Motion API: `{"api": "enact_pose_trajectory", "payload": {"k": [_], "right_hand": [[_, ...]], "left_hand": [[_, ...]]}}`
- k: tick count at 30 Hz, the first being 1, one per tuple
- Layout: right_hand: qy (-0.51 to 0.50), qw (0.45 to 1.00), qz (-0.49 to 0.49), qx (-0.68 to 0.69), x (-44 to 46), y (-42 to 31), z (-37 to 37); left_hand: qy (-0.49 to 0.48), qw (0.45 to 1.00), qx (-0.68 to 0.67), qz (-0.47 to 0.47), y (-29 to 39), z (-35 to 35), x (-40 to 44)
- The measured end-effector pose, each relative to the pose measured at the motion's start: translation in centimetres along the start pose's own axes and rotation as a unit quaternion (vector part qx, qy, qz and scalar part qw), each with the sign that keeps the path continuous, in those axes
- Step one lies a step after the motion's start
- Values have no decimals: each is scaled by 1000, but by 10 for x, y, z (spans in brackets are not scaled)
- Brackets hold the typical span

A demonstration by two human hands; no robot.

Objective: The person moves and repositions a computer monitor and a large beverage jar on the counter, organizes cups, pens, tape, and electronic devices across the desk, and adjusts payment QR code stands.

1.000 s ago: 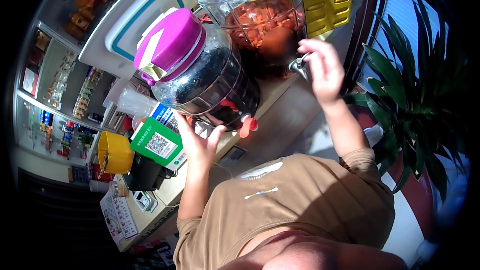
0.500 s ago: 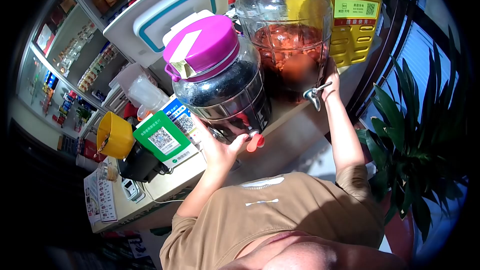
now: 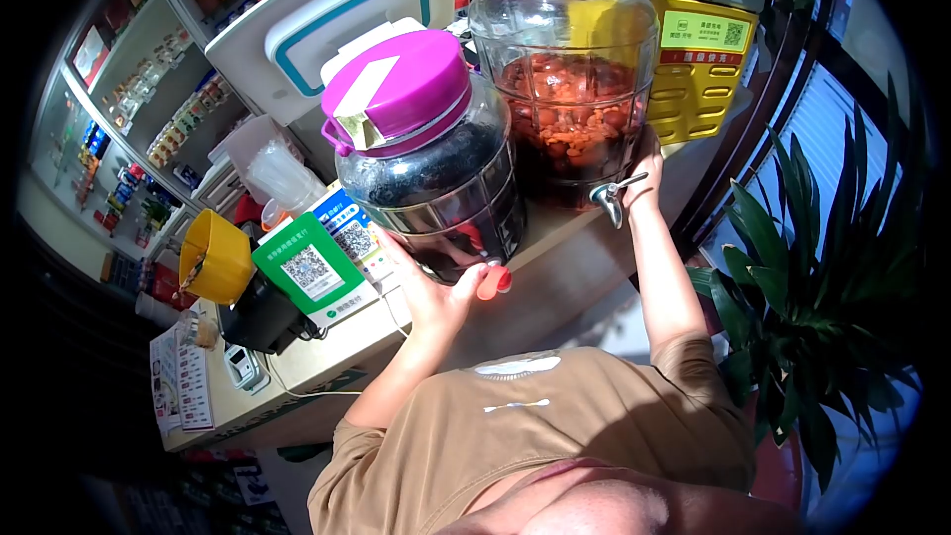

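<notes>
A glass jar (image 3: 426, 198) with a purple lid and dark contents stands on the counter, leaning in the tilted view. Against its lower left side rests my left hand (image 3: 436, 297), fingers curved along the glass and thumb beside the jar's red tap (image 3: 492, 282). A second purple-lidded glass jar (image 3: 565, 89), part filled with reddish fruit pieces in dark liquid, stands to the right. My right hand (image 3: 644, 173) cups its lower right side, with the fingers partly hidden behind the glass. Close to that hand is the jar's metal tap (image 3: 612, 200).
Left of the jars stand a green QR-code sign (image 3: 309, 272), a yellow container (image 3: 215, 258) and a small white device (image 3: 243, 367). A yellow box (image 3: 698, 69) stands behind at the right. A leafy plant (image 3: 812, 307) is beside the counter (image 3: 327, 367).
The view has shifted slightly, so the sign and the yellow container appear farther left. Both hands stay at the same jars. The fruit in the right jar shows more sharply.
</notes>
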State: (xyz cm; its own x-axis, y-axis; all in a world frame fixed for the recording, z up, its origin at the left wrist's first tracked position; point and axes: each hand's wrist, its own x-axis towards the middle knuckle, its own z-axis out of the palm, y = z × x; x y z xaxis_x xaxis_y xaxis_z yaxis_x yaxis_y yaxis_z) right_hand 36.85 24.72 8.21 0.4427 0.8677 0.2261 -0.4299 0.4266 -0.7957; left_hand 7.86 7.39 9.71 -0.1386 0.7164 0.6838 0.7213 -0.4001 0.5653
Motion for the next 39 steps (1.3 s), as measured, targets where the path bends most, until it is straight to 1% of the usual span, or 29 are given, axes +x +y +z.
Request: {"api": "enact_pose_trajectory", "payload": {"k": [1, 3, 5, 12, 17, 20, 22, 23, 25, 27, 30, 31, 32, 34, 39], "right_hand": [[1, 1000, -3, -15, -2, -1, -1], [10, 1000, 1, 17, -3, 0, 0], [17, 998, 7, 52, 0, 3, -1], [21, 999, -27, 18, 5, 11, -5], [23, 998, -19, 59, 3, 11, -2], [44, 998, -21, 35, 6, 17, -7], [39, 999, -33, 14, 6, 19, -10], [48, 998, -29, 18, 10, 24, -11], [100, 995, -5, 10, 18, 37, -21], [48, 998, 5, -35, 8, 19, -20], [40, 998, -12, 41, 11, 27, -16], [36, 997, -21, 59, 6, 19, -6], [41, 997, -30, 56, -3, 11, 0], [-17, 998, -14, 55, -7, 7, -2], [-33, 999, -10, 20, -3, 9, -7]], "left_hand": [[4, 1000, -11, -4, 0, 1, 0], [9, 999, -32, -14, 0, 3, 0], [20, 1000, -16, -5, 3, 4, 1], [45, 999, -14, -6, 6, 9, -1], [57, 998, -16, -6, 7, 13, -2], [60, 998, -30, -8, 8, 15, -1], [59, 998, -34, -16, 5, 17, -3], [63, 998, -15, 1, 7, 17, -2], [72, 997, 13, 22, 10, 14, 0], [72, 997, 4, 20, 7, 15, -1], [86, 996, -24, 16, 5, 15, 0], [89, 995, -13, 38, 3, 15, 1], [84, 996, -10, 30, 4, 14, 0], [83, 996, -7, 28, 4, 12, 1], [71, 997, -6, 35, 2, 7, 1]]}}
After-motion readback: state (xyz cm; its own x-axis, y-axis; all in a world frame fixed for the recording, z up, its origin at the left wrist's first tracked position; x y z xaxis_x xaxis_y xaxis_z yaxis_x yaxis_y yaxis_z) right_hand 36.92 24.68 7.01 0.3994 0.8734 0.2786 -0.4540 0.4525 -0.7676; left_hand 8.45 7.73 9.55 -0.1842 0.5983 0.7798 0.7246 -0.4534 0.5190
